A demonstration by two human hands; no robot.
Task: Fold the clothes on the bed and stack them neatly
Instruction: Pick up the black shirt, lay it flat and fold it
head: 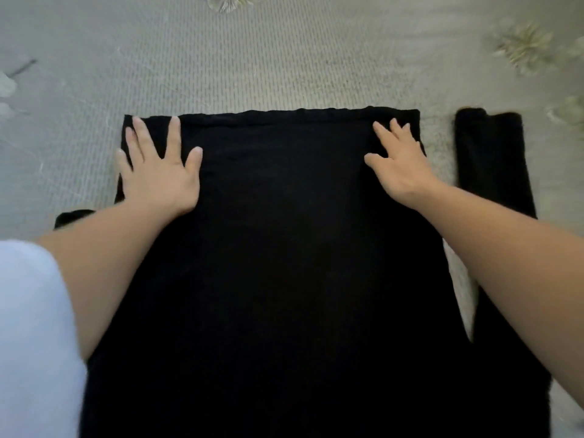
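A large black garment (pixel 278 248) lies spread flat on the bed, its straight far edge running across the middle of the head view. My left hand (pixel 158 165) presses flat on its far left corner with the fingers spread. My right hand (pixel 398 159) rests on the far right part, fingers extended and slightly bent. A black sleeve (pixel 493 162) of the garment stretches out to the right, apart from the body. A small piece of black cloth (pixel 72 216) shows beside my left forearm.
The bed is covered by a pale grey ribbed bedspread (pixel 252 58) with faint flower prints (pixel 521 45). My light blue sleeve (pixel 31 327) fills the lower left corner.
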